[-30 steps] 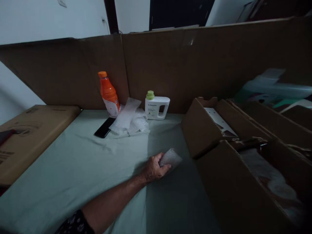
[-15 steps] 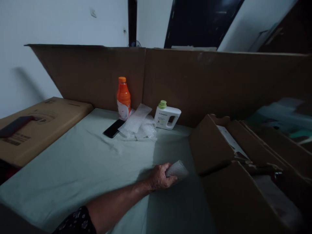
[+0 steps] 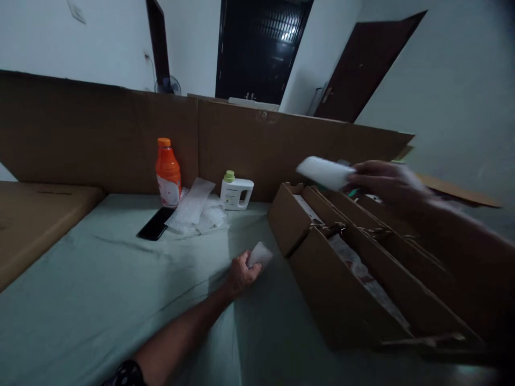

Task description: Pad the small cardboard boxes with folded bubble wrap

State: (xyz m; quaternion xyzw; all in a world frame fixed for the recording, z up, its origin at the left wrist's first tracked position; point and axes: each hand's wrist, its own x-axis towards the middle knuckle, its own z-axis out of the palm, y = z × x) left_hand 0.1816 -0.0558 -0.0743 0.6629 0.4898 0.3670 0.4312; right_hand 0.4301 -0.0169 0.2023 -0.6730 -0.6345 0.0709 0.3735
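My left hand (image 3: 240,272) rests on the pale green sheet (image 3: 100,289) with its fingers closed round a small pale wrapped bundle (image 3: 259,254), just left of an open cardboard box (image 3: 341,289). My right hand (image 3: 384,179) is raised above the boxes, blurred by motion, and grips a white oblong object (image 3: 325,172) that points to the left.
At the back stand an orange bottle (image 3: 168,173) and a white jug with a green cap (image 3: 235,192). Bubble wrap (image 3: 196,210) and a black phone (image 3: 155,223) lie beside them. Tall cardboard sheets (image 3: 257,145) wall the back. A flat carton (image 3: 36,220) lies at left.
My right hand has come into view from the right, holding the white object above the boxes. My left hand stays on the bundle. The view has tilted up and turned right.
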